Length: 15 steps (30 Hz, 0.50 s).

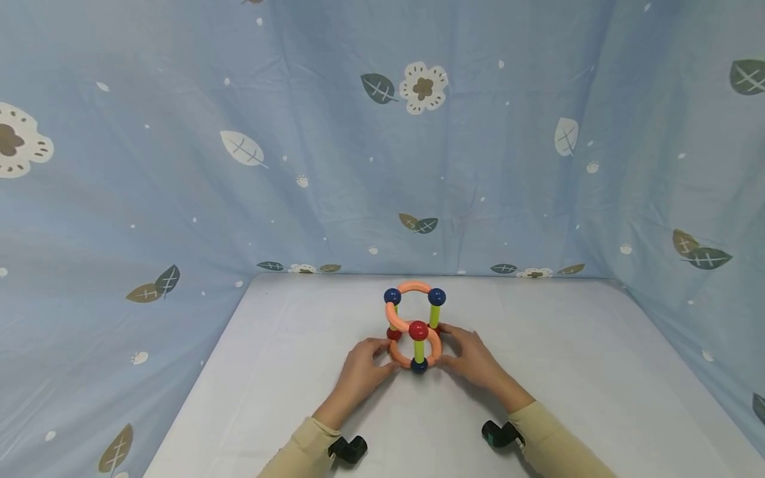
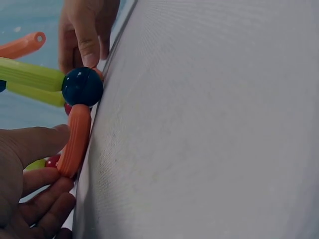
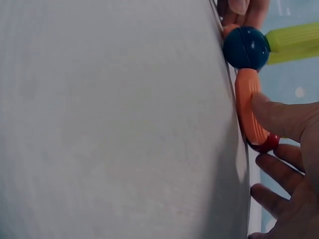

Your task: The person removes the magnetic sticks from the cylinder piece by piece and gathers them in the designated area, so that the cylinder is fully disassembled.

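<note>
A ball-and-stick toy frame stands on the table, with orange curved sticks forming its lower ring. Lime-green upright sticks (image 1: 419,351) rise from that ring to two dark blue balls and a front red ball (image 1: 418,330) at the top. From the left side, my left hand (image 1: 361,368) pinches a lower orange curved stick (image 2: 76,139), thumb in front and fingers behind. Opposite it, my right hand (image 1: 472,358) grips another lower orange stick (image 3: 249,107), its fingers close to a lower red ball (image 3: 266,143). A dark blue ball (image 3: 246,48) joins these two sticks at the front.
The white tabletop (image 1: 287,372) extends around the toy frame. Behind it hangs a blue patterned curtain (image 1: 335,166), which also runs along both sides. Black camera mounts (image 1: 348,450) sit at both wrists, below beige sleeves (image 1: 556,438).
</note>
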Each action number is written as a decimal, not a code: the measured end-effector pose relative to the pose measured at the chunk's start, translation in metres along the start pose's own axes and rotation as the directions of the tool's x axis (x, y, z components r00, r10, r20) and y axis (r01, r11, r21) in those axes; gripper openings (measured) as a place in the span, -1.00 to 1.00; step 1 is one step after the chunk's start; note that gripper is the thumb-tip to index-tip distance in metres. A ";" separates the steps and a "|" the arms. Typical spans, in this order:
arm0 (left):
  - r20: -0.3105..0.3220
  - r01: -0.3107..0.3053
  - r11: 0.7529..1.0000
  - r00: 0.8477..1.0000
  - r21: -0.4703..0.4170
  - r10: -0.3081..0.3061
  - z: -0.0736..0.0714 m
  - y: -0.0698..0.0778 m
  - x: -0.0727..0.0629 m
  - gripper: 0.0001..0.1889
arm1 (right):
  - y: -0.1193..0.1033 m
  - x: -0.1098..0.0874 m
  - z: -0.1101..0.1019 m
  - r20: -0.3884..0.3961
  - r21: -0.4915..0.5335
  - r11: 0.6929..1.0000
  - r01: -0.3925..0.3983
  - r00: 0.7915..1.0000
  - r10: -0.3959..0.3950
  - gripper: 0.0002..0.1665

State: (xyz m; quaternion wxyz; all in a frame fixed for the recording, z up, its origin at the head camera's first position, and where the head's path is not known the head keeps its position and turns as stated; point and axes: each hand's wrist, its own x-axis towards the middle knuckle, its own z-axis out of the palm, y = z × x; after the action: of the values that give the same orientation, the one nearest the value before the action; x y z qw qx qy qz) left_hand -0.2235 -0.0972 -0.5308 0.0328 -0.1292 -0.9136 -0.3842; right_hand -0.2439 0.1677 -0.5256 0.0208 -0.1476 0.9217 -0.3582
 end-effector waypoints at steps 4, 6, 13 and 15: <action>-0.004 0.000 1.000 1.000 0.008 0.000 0.001 0.002 -0.003 -0.52 | 0.002 0.001 -0.002 0.012 -0.003 1.000 0.007 1.000 -0.007 -0.08; -0.004 0.002 1.000 1.000 0.010 -0.001 0.001 0.002 -0.004 -0.53 | 0.002 0.001 -0.002 0.013 -0.003 1.000 0.006 1.000 -0.006 -0.09; -0.011 -0.010 1.000 1.000 0.012 0.011 0.002 0.002 -0.005 -0.52 | 0.005 0.001 -0.002 0.001 0.014 1.000 0.012 1.000 -0.012 -0.15; -0.009 0.000 1.000 1.000 0.010 0.001 0.002 0.002 -0.005 -0.52 | 0.005 0.002 -0.002 0.005 0.020 1.000 0.007 1.000 -0.007 -0.15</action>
State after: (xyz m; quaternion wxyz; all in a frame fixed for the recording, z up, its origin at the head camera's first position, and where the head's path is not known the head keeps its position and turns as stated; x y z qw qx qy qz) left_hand -0.2186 -0.0953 -0.5322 0.0375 -0.1276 -0.9153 -0.3802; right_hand -0.2471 0.1720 -0.5275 0.0233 -0.1515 0.9174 -0.3673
